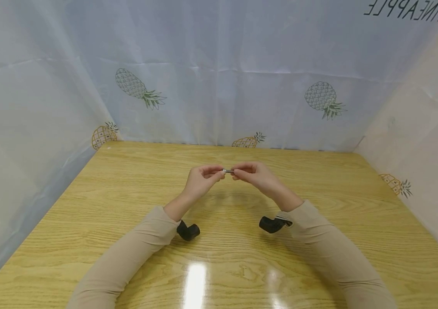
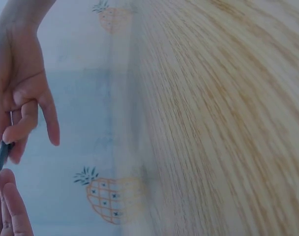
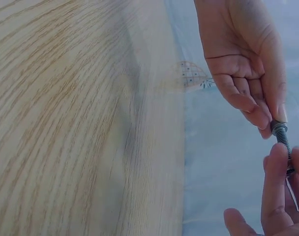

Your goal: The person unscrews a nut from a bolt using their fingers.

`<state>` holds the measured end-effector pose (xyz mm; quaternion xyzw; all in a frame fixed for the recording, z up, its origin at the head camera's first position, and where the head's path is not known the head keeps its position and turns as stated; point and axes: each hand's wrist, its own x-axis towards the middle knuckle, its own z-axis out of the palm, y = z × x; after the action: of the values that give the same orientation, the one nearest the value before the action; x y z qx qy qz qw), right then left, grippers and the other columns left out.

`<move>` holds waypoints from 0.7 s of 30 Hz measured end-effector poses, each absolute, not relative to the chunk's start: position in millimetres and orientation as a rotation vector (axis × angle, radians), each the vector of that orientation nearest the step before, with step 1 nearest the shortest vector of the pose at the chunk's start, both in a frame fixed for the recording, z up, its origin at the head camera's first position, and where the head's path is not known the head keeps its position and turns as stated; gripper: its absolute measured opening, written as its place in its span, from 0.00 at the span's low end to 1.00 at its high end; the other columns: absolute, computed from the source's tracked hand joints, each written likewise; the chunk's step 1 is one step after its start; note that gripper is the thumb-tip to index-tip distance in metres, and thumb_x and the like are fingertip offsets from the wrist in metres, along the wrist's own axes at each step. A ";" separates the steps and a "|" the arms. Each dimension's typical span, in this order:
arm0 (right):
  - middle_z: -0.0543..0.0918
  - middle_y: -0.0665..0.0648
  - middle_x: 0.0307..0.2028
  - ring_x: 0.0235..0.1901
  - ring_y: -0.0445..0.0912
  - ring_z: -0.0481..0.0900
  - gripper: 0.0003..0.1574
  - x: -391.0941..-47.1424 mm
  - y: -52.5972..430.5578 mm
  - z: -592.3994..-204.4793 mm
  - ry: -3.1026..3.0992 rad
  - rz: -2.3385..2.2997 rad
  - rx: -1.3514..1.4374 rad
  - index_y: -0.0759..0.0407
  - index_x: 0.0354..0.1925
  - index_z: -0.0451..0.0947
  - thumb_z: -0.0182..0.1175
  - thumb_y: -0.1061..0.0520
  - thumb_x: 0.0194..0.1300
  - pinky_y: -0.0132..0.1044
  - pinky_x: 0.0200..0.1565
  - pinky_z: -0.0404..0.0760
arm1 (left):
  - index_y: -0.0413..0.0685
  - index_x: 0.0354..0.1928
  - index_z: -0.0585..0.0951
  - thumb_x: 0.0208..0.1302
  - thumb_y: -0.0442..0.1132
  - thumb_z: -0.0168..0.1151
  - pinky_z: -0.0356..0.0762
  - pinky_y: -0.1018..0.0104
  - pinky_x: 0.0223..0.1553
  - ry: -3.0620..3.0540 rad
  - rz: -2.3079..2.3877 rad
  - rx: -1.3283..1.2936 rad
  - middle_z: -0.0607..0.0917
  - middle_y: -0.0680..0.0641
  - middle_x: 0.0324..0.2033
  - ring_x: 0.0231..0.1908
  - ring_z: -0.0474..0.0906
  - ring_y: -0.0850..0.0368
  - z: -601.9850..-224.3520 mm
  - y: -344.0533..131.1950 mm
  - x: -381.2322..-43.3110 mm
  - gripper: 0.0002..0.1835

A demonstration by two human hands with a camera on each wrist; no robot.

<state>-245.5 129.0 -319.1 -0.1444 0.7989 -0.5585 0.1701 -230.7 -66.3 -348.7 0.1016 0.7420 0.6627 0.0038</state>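
Note:
A small metal bolt point(image 1: 228, 171) with a threaded shank is held level between the two hands, above the table. At its left end, the thumb and fingers of my left hand point(image 1: 199, 181) pinch the round head; in the right wrist view the thumb lies against this bolt head point(image 3: 279, 127). My right hand point(image 1: 259, 177) pinches the opposite end, where fingers partly cover a dark piece point(image 3: 290, 171) whose kind I cannot tell. In the left wrist view, only a short stretch of the bolt point(image 2: 1, 156) shows between the fingertips.
Beneath the hands is a wood-grain table point(image 1: 226, 244). Pale curtains with pineapple prints point(image 1: 219, 103) stand along its back and sides. A black curved piece point(image 1: 189, 231) shows at the left cuff, and another black piece point(image 1: 271, 224) at the right cuff.

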 end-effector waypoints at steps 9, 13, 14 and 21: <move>0.72 0.61 0.58 0.56 0.53 0.74 0.24 -245.6 129.7 -319.7 2.263 -1.592 -0.410 0.57 0.55 0.71 0.58 0.51 0.62 0.53 0.62 0.64 | 0.40 0.49 0.79 0.61 0.41 0.59 0.75 0.52 0.51 2.317 2.066 0.333 0.83 0.38 0.42 0.43 0.81 0.50 -349.1 -67.2 -230.5 0.17; 0.74 0.66 0.54 0.53 0.55 0.75 0.25 -246.3 129.4 -319.4 2.209 -1.590 -0.420 0.60 0.55 0.70 0.51 0.47 0.66 0.46 0.62 0.66 | 0.38 0.50 0.78 0.61 0.41 0.59 0.75 0.52 0.51 2.320 2.067 0.328 0.82 0.37 0.43 0.44 0.80 0.48 -348.4 -67.1 -230.1 0.18; 0.75 0.67 0.53 0.53 0.56 0.75 0.25 -246.4 129.1 -319.4 2.199 -1.593 -0.421 0.61 0.55 0.70 0.50 0.47 0.67 0.44 0.62 0.67 | 0.39 0.50 0.78 0.61 0.41 0.59 0.75 0.52 0.52 2.321 2.069 0.323 0.82 0.36 0.43 0.44 0.80 0.48 -348.2 -67.0 -229.9 0.18; 0.74 0.65 0.55 0.54 0.55 0.74 0.21 -245.9 129.0 -320.1 2.276 -1.575 -0.402 0.59 0.53 0.72 0.54 0.52 0.65 0.50 0.63 0.65 | 0.41 0.48 0.80 0.60 0.41 0.60 0.77 0.54 0.50 2.339 2.058 0.313 0.83 0.39 0.41 0.42 0.82 0.53 -349.1 -66.9 -230.9 0.16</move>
<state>-245.9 129.0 -320.1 -0.1417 0.8016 -0.5548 0.1716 -230.9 -66.9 -349.1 0.0999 0.7471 0.6571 0.0051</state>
